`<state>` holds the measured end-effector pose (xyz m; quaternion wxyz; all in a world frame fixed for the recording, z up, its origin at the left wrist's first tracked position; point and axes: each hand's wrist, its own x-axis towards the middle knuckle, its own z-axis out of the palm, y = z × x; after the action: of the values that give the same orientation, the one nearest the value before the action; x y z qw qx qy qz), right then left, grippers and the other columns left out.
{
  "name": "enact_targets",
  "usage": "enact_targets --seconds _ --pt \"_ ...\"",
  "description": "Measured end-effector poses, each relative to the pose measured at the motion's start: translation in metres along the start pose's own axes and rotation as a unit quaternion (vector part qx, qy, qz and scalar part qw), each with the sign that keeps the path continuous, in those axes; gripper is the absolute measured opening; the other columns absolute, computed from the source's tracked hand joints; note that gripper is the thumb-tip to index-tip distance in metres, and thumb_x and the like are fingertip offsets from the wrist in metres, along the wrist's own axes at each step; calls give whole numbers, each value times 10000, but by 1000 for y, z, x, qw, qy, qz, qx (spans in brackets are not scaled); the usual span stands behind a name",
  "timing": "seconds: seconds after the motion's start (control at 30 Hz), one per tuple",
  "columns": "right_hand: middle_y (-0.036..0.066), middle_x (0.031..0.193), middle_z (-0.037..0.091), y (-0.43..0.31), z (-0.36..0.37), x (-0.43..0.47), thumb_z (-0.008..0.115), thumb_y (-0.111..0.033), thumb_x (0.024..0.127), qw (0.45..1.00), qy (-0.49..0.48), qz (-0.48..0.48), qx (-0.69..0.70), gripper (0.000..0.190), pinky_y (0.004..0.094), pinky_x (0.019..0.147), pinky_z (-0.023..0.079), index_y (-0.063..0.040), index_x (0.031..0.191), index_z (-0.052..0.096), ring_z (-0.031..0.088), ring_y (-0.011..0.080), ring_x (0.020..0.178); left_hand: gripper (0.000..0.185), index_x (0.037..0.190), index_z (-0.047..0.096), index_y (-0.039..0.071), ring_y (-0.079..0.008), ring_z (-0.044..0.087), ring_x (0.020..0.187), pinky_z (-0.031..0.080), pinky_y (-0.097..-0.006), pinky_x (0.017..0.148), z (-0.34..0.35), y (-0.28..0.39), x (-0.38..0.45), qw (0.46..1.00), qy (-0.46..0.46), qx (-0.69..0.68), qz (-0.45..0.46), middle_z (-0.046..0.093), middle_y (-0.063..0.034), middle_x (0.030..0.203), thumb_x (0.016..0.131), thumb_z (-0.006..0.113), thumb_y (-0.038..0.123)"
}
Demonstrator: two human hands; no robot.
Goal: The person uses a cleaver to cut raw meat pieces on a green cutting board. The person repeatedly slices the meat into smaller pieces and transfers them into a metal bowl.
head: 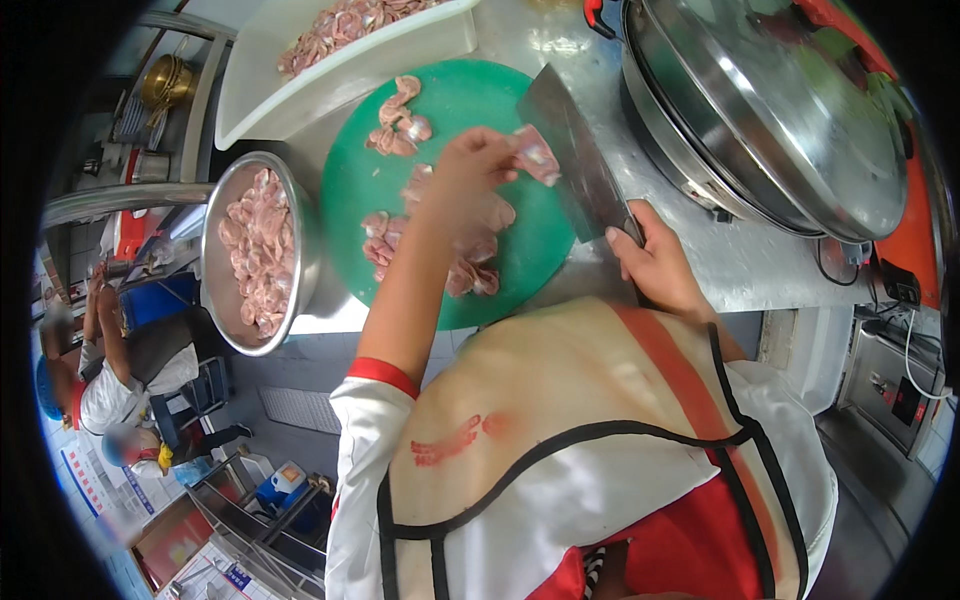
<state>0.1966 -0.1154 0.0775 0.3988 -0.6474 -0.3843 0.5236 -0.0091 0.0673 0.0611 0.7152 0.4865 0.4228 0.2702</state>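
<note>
Between the fingertips of my left hand [480, 161] is a piece of raw gizzard [537, 154], held above the right part of a round green cutting board [360, 187]. My right hand [654, 253] grips the handle of a cleaver [566, 150]. Its broad blade stands just right of the held piece; whether they touch I cannot tell. More raw gizzard pieces [471, 277] lie on the board below my left forearm, which hides some of them. A smaller group of gizzard pieces [401, 124] rests near the board's upper left.
Left of the board stands a steel bowl [304, 247] of gizzards. Behind it is a white plastic tub [345, 86] with more. A large lidded steel pan [757, 112] occupies the steel counter [682, 262] at right. Two people [112, 397] are farther off at left.
</note>
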Motion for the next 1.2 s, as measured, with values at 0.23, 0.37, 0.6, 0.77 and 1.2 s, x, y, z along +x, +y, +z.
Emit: enact_targets --seconds 0.23,0.37,0.6,0.77,1.2 --pt "59 670 539 -4 -17 -17 631 -171 934 995 35 -40 -83 226 305 576 413 -41 1099 547 478 134 615 212 1004 648 20 -209 641 807 526 -333 705 12 -43 4 874 160 418 190 650 -121 981 856 721 153" --pt "121 696 575 -16 -17 -25 629 -174 933 988 1 -76 -133 237 349 606 450 -60 1123 547 571 243 631 221 1043 673 38 -267 640 884 529 -365 728 6 -38 -15 836 153 466 247 618 -129 1138 837 709 109" --pt "244 771 625 -33 -5 -20 606 -180 926 952 -41 -114 -282 283 506 662 476 -46 1140 479 625 461 764 227 1052 697 42 -307 656 926 539 -364 779 3 -57 -12 813 85 463 343 641 -116 1115 829 708 80" --pt "278 786 620 -40 5 -6 576 -174 929 924 -65 -136 -353 284 557 678 455 -19 1106 417 602 497 792 159 978 718 34 -307 666 924 545 -372 786 6 -62 -9 819 70 460 337 659 -107 1076 822 705 63" --pt "-17 658 524 -38 8 43 601 -191 966 985 57 -114 -115 248 242 473 406 -54 1163 539 504 59 519 201 991 719 104 -322 630 998 527 -398 832 5 -40 -8 816 53 481 316 625 -134 1097 791 717 86"
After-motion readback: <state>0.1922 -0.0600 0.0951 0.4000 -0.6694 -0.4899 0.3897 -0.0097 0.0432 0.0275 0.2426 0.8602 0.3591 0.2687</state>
